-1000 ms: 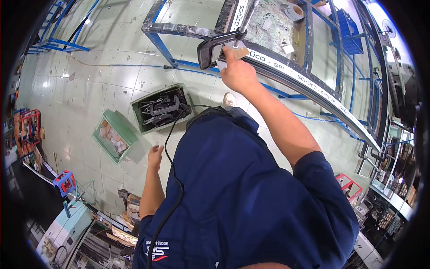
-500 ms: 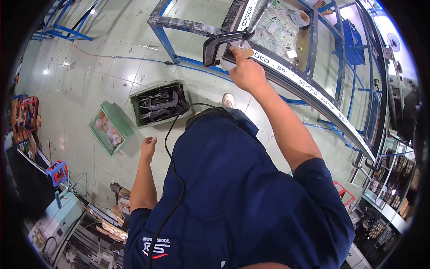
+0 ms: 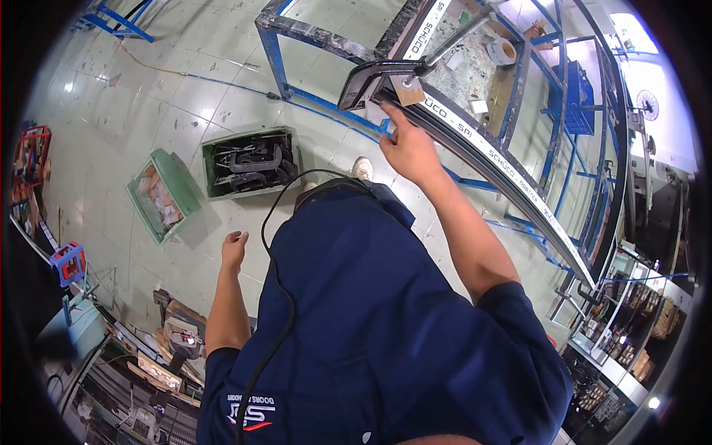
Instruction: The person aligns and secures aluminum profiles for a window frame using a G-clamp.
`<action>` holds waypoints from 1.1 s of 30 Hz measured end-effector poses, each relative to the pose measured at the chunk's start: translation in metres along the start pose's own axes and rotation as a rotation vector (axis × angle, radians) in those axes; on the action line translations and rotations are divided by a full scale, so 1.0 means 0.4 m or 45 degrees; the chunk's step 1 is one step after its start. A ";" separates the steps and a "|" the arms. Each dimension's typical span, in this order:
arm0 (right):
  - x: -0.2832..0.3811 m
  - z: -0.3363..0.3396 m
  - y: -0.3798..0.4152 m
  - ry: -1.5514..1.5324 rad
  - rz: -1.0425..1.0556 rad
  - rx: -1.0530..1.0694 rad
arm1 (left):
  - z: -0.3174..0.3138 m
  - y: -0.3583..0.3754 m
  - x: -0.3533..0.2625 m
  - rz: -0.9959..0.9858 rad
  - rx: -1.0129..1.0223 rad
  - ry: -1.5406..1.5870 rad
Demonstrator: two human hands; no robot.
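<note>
My right hand [image 3: 410, 150] is just below the corner of a long dark frame with white printed protective tape [image 3: 475, 132], its index finger stretched toward the corner and the others bent. A black clamp [image 3: 361, 78] with a threaded screw [image 3: 461, 38] grips that corner, a small wooden pad [image 3: 409, 90] under the screw's end. The fingertip is close to the frame's edge, below the pad. Low at my side hangs my left hand [image 3: 233, 252], fingers loosely bent, with nothing visible in it.
On the floor stand a green crate [image 3: 251, 194] of black clamps and another green crate [image 3: 185, 216] holding small wooden pieces. A blue metal work stand [image 3: 276, 67] supports the frame. A tape roll [image 3: 501, 51] lies on the stand's board. A black cable [image 3: 268, 245] crosses my shirt.
My right hand has drawn back from the clamp and the wooden pad, which now shows more fully. My left hand still hangs at my side. The camera view has shifted a little.
</note>
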State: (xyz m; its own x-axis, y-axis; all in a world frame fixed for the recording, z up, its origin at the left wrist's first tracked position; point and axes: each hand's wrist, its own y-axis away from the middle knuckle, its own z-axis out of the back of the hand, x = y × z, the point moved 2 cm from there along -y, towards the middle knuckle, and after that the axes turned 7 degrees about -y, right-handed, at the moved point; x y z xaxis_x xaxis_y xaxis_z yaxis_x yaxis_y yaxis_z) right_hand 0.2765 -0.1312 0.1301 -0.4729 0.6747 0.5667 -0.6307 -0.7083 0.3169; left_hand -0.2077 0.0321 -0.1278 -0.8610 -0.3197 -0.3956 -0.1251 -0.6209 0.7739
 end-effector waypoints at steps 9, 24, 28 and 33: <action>0.018 0.023 -0.083 0.238 -0.064 -0.148 | 0.018 -0.074 -0.023 -0.075 0.012 -0.059; -0.079 -0.026 0.096 -0.292 0.034 0.055 | -0.021 -0.037 -0.027 0.008 0.125 -0.094; -0.177 0.042 0.147 -0.343 0.015 -0.173 | -0.003 -0.017 -0.135 -0.203 0.086 -0.048; -0.268 0.204 0.141 -0.448 -0.060 -0.526 | 0.024 0.126 -0.548 -0.644 0.017 -0.001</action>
State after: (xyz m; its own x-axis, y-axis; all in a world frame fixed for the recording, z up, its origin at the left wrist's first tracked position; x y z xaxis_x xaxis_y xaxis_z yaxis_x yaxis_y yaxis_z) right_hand 0.3420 -0.2605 0.1492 -0.2488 0.5434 0.8017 -0.8689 -0.4909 0.0631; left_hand -0.0297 0.0776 0.0027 -0.6911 0.0194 -0.7225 -0.5333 -0.6885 0.4915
